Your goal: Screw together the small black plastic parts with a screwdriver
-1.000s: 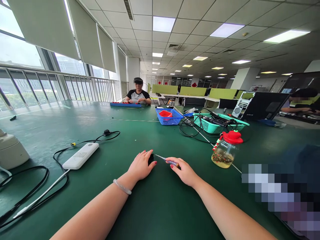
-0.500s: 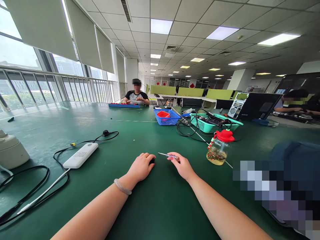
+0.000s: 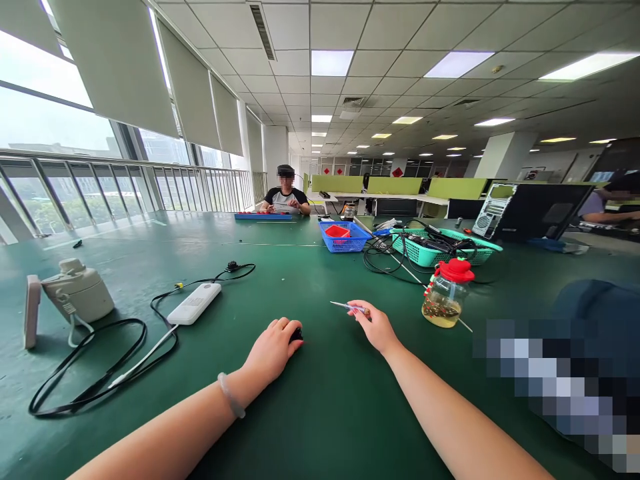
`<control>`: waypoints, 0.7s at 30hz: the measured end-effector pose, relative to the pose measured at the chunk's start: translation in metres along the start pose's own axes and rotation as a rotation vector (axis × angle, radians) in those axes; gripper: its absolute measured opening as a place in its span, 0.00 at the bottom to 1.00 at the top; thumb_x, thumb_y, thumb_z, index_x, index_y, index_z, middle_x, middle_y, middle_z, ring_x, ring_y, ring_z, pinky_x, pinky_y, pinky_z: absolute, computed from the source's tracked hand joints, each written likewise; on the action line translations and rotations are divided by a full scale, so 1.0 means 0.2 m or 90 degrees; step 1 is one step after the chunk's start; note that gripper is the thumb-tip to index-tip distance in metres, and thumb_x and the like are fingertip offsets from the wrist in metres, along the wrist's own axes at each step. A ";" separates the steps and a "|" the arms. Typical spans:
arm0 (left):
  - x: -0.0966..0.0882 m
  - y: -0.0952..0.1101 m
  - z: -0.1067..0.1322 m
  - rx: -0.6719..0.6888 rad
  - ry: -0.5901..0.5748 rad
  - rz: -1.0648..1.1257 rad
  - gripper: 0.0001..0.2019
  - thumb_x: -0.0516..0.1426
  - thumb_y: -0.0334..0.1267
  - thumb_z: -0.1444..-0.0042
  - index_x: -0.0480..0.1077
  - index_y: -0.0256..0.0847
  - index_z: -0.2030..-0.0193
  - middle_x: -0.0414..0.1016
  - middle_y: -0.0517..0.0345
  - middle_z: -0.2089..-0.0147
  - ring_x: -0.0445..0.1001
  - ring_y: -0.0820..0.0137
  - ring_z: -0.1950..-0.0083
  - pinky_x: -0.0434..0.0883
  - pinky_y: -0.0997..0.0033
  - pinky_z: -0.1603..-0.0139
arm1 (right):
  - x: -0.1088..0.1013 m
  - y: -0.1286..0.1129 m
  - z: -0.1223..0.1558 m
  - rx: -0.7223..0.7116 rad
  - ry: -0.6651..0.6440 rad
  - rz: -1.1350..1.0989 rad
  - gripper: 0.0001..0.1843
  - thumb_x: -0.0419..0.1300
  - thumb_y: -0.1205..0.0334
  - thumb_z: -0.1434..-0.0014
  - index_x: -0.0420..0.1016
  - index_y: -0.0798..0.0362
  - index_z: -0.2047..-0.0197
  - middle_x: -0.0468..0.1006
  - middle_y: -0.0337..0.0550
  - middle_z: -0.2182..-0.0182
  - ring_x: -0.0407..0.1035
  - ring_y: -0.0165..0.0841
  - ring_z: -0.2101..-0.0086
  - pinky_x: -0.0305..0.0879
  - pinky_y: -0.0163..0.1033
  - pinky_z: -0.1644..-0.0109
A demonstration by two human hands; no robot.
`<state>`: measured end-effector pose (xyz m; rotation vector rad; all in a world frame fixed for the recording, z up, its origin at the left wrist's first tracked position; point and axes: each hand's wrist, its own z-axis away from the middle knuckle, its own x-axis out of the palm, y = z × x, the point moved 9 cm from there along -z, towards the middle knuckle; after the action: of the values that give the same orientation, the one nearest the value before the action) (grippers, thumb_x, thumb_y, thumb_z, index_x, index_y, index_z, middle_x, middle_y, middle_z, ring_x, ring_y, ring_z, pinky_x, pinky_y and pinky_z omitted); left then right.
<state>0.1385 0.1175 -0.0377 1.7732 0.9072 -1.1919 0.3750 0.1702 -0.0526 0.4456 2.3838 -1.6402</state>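
Note:
My left hand [image 3: 273, 350] rests low over the green table, with its fingers closed round a small black object [image 3: 296, 335]. Most of that object is hidden by the fingers, so its kind is unclear. In my right hand [image 3: 377, 327] is a slim screwdriver [image 3: 344, 305], pinched near its handle. Its metal shaft points left, above and to the right of the black object, without touching it. A gap of bare green surface separates both hands. To the right of my right hand stands a glass jar [image 3: 443, 303] with a red lid and yellowish liquid inside.
A white power bank-like box [image 3: 195, 303] with black cables lies at left, near a pale bottle [image 3: 83, 293]. Beyond my hands are a blue basket [image 3: 345, 245] and a teal basket [image 3: 420, 253] of cables. A person [image 3: 286, 199] sits at the far end.
The view has turned a little to the left. My hands have moved farther apart, the left one going left and nearer with the black object. The right still holds the screwdriver.

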 end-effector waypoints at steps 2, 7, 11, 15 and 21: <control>-0.06 -0.09 0.14 -0.020 -0.008 -0.002 0.14 0.51 0.44 0.37 0.67 0.46 0.47 0.72 0.54 0.51 0.71 0.62 0.49 0.68 0.60 0.45 | -0.01 0.01 0.00 0.002 0.009 -0.009 0.15 0.56 0.53 0.43 0.76 0.48 0.56 0.81 0.44 0.64 0.75 0.38 0.62 0.68 0.43 0.56; -0.20 -0.40 0.44 -0.015 -0.079 -0.024 0.16 0.49 0.49 0.38 0.69 0.50 0.47 0.75 0.56 0.50 0.72 0.63 0.48 0.68 0.61 0.44 | -0.03 0.03 -0.02 0.007 0.028 -0.040 0.17 0.57 0.50 0.43 0.77 0.48 0.55 0.81 0.45 0.64 0.74 0.37 0.64 0.69 0.43 0.57; -0.35 -0.74 0.61 -0.120 0.000 -0.079 0.22 0.50 0.54 0.41 0.71 0.47 0.47 0.77 0.52 0.50 0.75 0.59 0.49 0.70 0.59 0.45 | -0.05 0.07 -0.03 0.018 0.046 -0.059 0.19 0.57 0.48 0.43 0.77 0.49 0.54 0.81 0.46 0.64 0.73 0.36 0.66 0.70 0.43 0.58; -0.41 -0.92 0.74 -0.223 0.015 -0.146 0.27 0.47 0.55 0.42 0.69 0.40 0.45 0.77 0.45 0.50 0.75 0.53 0.48 0.68 0.52 0.43 | -0.04 0.09 -0.03 0.021 0.045 -0.064 0.19 0.57 0.48 0.43 0.76 0.49 0.53 0.81 0.46 0.63 0.72 0.36 0.67 0.69 0.44 0.58; -0.47 -0.94 0.81 -0.361 0.016 -0.235 0.31 0.39 0.52 0.40 0.64 0.31 0.41 0.76 0.39 0.51 0.75 0.50 0.49 0.66 0.50 0.43 | -0.05 0.09 -0.02 0.025 0.046 -0.057 0.20 0.57 0.47 0.43 0.76 0.49 0.53 0.81 0.46 0.63 0.71 0.36 0.67 0.69 0.44 0.58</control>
<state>-0.1163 0.0406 -0.0289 1.1966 1.4646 -0.9949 0.3906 0.1792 -0.0632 0.4177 2.4607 -1.7395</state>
